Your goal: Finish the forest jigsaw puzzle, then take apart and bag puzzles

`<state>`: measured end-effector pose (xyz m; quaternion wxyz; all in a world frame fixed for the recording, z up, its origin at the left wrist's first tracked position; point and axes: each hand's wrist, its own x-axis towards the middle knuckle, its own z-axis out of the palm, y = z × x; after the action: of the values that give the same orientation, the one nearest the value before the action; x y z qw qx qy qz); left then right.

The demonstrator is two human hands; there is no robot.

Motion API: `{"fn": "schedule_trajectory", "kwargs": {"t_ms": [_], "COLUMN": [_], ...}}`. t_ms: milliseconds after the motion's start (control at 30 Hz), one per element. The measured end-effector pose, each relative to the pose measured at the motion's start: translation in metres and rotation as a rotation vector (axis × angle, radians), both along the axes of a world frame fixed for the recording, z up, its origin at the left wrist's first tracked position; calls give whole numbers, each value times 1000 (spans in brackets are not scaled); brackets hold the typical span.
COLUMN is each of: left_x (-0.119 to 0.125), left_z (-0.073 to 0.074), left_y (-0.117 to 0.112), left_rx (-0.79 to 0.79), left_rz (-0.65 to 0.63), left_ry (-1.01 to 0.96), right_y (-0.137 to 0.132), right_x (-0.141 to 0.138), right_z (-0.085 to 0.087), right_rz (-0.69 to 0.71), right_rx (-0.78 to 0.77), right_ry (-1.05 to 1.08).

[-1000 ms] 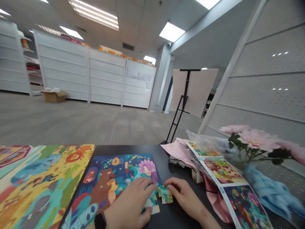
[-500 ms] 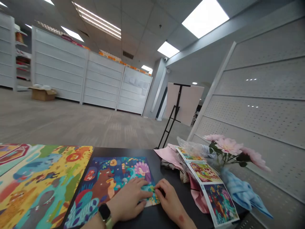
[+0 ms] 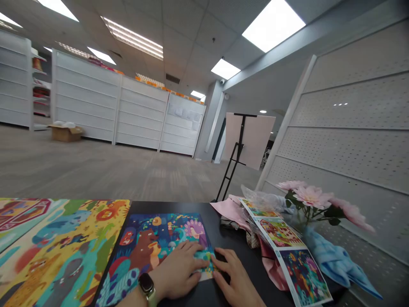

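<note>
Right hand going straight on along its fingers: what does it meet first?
Probably the near corner of the jigsaw puzzle, right at the fingertips of the right hand; depth is hard to judge here.

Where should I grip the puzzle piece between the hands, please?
Probably pinch the puzzle piece by its outer edge, coming from the right with the right hand: it lies flat, and that edge borders the black table, while the left hand covers the other side.

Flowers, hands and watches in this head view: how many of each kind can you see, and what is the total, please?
Pink flowers: 3
Hands: 2 (left hand, right hand)
Wristwatch: 1
Total: 6
</note>
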<state>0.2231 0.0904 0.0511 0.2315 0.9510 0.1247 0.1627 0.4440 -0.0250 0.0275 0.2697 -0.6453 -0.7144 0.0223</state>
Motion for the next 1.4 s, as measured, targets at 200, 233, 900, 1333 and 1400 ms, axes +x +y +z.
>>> {"fn": "schedule_trajectory", "kwargs": {"t_ms": [200, 233, 900, 1333, 1400], "left_x": [-7, -14, -74, -114, -138], "left_z": [-5, -5, -13, 7, 9], "left_y": [20, 28, 65, 55, 63], "left_rx": [-215, -219, -4, -65, 15], "left_rz": [152, 214, 640, 628, 831], "left_ry": [-125, -153, 116, -64, -7], "right_y": [-1, -1, 130, 145, 141], "right_x": [4, 5, -33, 2, 9], "right_z": [0, -1, -15, -38, -34], "right_rz": [-78, -109, -10, 33, 48], "right_rx": [-76, -68, -232, -201, -215], "right_ry": [0, 22, -296, -299, -297]}}
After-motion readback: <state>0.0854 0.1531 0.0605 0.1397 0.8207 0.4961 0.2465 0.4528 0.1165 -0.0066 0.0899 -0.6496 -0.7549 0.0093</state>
